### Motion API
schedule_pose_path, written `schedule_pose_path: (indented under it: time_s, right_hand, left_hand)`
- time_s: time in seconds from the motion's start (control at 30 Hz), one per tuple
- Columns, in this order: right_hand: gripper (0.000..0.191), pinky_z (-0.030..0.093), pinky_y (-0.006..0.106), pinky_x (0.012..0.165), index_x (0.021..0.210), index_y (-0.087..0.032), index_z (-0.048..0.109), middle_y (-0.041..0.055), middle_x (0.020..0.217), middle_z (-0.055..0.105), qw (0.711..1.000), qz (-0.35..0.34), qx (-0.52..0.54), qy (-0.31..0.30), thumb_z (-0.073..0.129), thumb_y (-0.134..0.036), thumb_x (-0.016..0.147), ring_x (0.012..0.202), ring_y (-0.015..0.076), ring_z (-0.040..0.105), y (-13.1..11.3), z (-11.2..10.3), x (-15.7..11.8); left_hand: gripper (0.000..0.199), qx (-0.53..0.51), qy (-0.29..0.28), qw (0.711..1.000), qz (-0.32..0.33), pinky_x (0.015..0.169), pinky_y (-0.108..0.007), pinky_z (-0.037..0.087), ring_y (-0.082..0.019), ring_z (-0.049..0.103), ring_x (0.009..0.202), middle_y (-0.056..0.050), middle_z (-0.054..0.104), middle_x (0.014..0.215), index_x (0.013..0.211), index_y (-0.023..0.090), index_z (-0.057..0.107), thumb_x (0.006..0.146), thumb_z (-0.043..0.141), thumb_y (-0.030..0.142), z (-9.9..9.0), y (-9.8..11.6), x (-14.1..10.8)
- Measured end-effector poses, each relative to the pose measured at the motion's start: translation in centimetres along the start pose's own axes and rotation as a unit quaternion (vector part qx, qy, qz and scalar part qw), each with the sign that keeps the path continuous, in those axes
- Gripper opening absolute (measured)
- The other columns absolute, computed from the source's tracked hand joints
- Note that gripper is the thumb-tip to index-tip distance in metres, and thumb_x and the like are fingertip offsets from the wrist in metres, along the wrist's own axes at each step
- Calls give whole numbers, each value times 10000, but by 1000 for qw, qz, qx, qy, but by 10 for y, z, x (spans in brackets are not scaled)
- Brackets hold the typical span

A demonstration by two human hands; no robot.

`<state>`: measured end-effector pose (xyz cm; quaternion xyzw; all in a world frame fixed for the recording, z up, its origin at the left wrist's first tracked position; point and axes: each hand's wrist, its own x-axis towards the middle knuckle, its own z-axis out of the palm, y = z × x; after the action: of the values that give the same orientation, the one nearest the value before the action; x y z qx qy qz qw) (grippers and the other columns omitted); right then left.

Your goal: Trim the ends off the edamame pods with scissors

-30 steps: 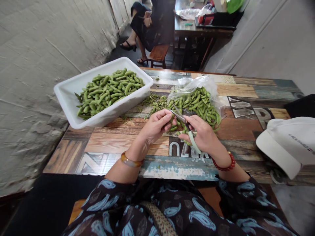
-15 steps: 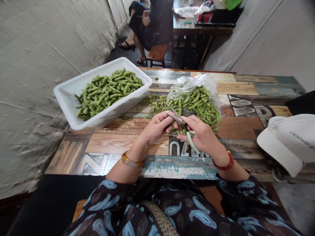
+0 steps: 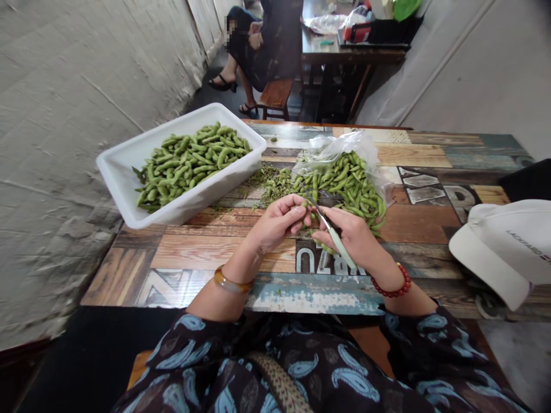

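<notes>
My left hand pinches a green soybean pod, mostly hidden by the fingers. In my right hand are scissors with pale green handles, their blades pointing up and left beside the pod. Just beyond my hands lies a heap of soybean pods, partly inside a clear plastic bag. Small green trimmings are piled left of the heap. A white plastic tub at the left holds many pods.
The wood-patterned table reaches from the rough wall to the right side. A white cap lies at the right edge. Beyond, a person sits on a wooden stool beside another table bearing several things.
The scissors have turned: their blades, spread apart before, now look closed together by the pod. Both hands stay in nearly the same place.
</notes>
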<state>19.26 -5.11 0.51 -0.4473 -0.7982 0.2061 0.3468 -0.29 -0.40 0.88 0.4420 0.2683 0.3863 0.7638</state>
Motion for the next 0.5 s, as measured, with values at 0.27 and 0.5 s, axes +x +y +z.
schedule_pose_path:
  time_s: [0.27, 0.5]
  right_hand:
    - [476, 549, 374, 837, 1308, -182, 577, 63, 934, 670, 998, 44, 47, 18, 614, -465, 926, 838, 206, 647, -3, -4, 2]
    - [497, 551, 384, 828, 1331, -199, 557, 67, 971, 649, 997, 54, 56, -2, 631, -459, 913, 869, 215, 651, -3, -4, 1]
  left_hand:
    - [333, -56, 125, 990, 44, 428, -157, 225, -28, 361, 475, 47, 523, 589, 833, 150, 688, 644, 874, 351, -8, -3, 5]
    - [362, -91, 118, 988, 34, 430, -143, 271, -27, 441, 479, -17, 693, 716, 849, 147, 659, 601, 888, 280, -6, -1, 5]
